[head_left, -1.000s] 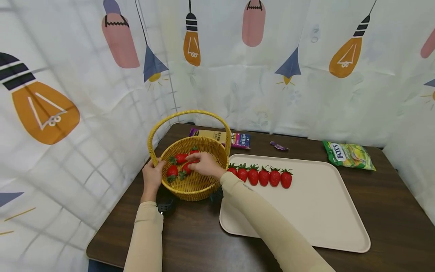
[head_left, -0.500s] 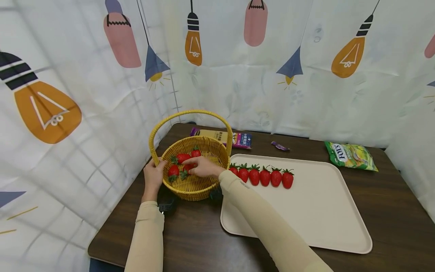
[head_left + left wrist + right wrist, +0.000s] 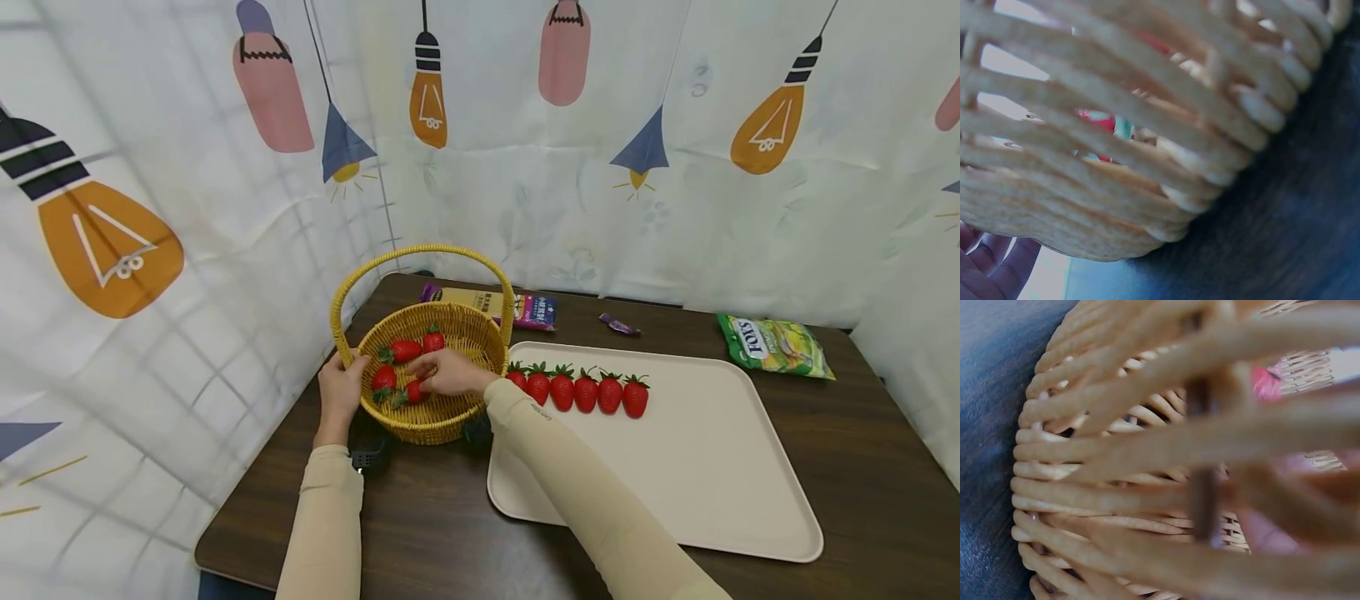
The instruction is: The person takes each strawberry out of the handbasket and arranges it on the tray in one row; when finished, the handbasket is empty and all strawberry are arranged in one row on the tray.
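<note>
My left hand (image 3: 341,385) grips the left rim of a yellow wicker basket (image 3: 420,429), near the foot of its tall handle. Inside the basket lies a small group of red strawberries with green leaves. My right hand (image 3: 447,372) reaches in over the right rim, its fingers loosely spread. Just below these fingers a strawberry (image 3: 415,392) lies on its side, its tip close to or under the thumb. Another strawberry (image 3: 406,351) lies further back. Blurred wicker fills both wrist views and hides most of the hands' contact.
A cream tray (image 3: 705,450) lies to the right, with a row of strawberries (image 3: 586,392) along its upper left. Behind are a purple-and-gold packet (image 3: 468,298), a small purple wrapped sweet (image 3: 619,324) and a green FOX'S bag (image 3: 776,346). A printed curtain (image 3: 525,192) encloses the table.
The strawberry under my right hand has shifted toward me and now lies flatter, more of it showing. My right hand has moved only slightly; my left hand keeps its grip on the basket.
</note>
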A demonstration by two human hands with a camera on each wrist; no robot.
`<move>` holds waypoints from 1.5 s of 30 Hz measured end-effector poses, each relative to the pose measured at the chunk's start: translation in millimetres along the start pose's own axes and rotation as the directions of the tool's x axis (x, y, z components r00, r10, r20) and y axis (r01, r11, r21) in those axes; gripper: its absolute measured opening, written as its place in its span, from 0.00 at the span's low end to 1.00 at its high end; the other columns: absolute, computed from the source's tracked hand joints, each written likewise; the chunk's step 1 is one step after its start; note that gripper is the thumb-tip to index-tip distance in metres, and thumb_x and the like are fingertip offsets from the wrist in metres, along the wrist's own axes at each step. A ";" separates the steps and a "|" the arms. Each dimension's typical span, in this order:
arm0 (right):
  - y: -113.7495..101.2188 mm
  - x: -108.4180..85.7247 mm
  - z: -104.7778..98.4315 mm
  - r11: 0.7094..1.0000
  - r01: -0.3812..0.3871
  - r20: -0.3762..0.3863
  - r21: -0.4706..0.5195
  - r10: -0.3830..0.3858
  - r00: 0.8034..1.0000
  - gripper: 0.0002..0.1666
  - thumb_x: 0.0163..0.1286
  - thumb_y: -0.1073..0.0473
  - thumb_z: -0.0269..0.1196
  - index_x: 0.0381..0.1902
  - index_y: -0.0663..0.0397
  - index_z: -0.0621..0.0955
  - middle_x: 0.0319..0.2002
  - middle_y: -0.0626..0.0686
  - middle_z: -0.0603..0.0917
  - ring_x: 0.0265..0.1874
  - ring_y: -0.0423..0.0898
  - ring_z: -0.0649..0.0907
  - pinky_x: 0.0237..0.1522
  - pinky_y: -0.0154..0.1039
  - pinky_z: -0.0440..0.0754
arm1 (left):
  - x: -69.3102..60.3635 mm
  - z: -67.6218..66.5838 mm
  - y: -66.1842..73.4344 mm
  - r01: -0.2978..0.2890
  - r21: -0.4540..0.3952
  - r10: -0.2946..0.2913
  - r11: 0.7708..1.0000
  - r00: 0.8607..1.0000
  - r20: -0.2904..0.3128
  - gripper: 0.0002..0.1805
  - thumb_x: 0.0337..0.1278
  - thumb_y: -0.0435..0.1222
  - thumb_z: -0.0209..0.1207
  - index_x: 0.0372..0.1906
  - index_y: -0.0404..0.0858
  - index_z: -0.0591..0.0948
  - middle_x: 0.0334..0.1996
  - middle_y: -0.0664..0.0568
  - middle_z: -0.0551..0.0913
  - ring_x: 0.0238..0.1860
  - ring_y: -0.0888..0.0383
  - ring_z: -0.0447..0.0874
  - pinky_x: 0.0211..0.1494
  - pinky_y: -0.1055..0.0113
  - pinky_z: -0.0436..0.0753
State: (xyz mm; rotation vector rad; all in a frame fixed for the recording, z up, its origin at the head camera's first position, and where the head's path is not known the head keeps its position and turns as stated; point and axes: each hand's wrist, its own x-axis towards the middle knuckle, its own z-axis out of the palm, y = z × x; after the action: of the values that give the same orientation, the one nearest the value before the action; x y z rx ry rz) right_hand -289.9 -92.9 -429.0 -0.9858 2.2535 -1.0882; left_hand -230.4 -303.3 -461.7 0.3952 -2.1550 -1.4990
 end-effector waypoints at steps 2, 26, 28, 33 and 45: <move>0.8 -0.4 0.4 1.000 0.014 0.029 -0.026 -0.013 0.999 0.21 0.67 0.64 0.63 0.58 0.53 0.81 0.53 0.51 0.84 0.51 0.43 0.81 0.48 0.34 0.78 | 0.4 -0.2 0.0 0.002 -0.002 -0.002 1.000 1.000 0.005 0.09 0.63 0.38 0.59 0.34 0.34 0.78 0.16 0.57 0.66 0.17 0.64 0.62 0.25 0.66 0.66; -5.2 -5.9 0.9 0.999 0.020 0.361 0.036 -0.031 0.932 0.24 0.65 0.59 0.65 0.60 0.50 0.80 0.47 0.42 0.82 0.44 0.38 0.79 0.46 0.33 0.78 | -0.8 1.6 1.7 0.006 0.004 -0.005 1.000 1.000 -0.020 0.08 0.63 0.38 0.59 0.34 0.35 0.78 0.19 0.54 0.68 0.21 0.59 0.64 0.27 0.66 0.67; -4.7 -5.9 0.1 0.999 0.006 0.379 0.041 -0.021 0.925 0.24 0.65 0.59 0.65 0.60 0.49 0.79 0.47 0.41 0.82 0.44 0.38 0.79 0.46 0.33 0.77 | -1.0 2.2 1.9 0.005 0.002 -0.005 1.000 1.000 -0.022 0.08 0.63 0.38 0.59 0.34 0.35 0.79 0.19 0.54 0.69 0.21 0.59 0.65 0.27 0.66 0.67; -2.2 -4.6 0.4 0.990 -0.030 0.382 0.136 -0.025 0.924 0.20 0.67 0.59 0.64 0.57 0.51 0.81 0.46 0.43 0.83 0.40 0.38 0.80 0.40 0.34 0.80 | -0.5 2.1 2.2 0.002 0.004 -0.002 1.000 1.000 -0.022 0.09 0.63 0.39 0.59 0.35 0.35 0.79 0.19 0.55 0.68 0.21 0.59 0.64 0.27 0.66 0.67; 2.6 -1.6 3.0 0.965 -0.005 0.376 0.262 -0.097 0.921 0.18 0.66 0.66 0.62 0.54 0.54 0.82 0.47 0.45 0.84 0.44 0.39 0.80 0.47 0.35 0.79 | 0.2 1.0 0.4 -0.002 0.025 0.003 1.000 1.000 -0.012 0.10 0.63 0.39 0.58 0.36 0.34 0.79 0.20 0.54 0.69 0.22 0.59 0.65 0.27 0.67 0.68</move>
State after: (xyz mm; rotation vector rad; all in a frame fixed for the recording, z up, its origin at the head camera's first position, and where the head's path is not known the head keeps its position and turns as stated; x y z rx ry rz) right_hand -288.0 -92.0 -432.8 -1.0419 1.7318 -1.0657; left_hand -231.1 -302.4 -461.6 0.4092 -2.1658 -1.4660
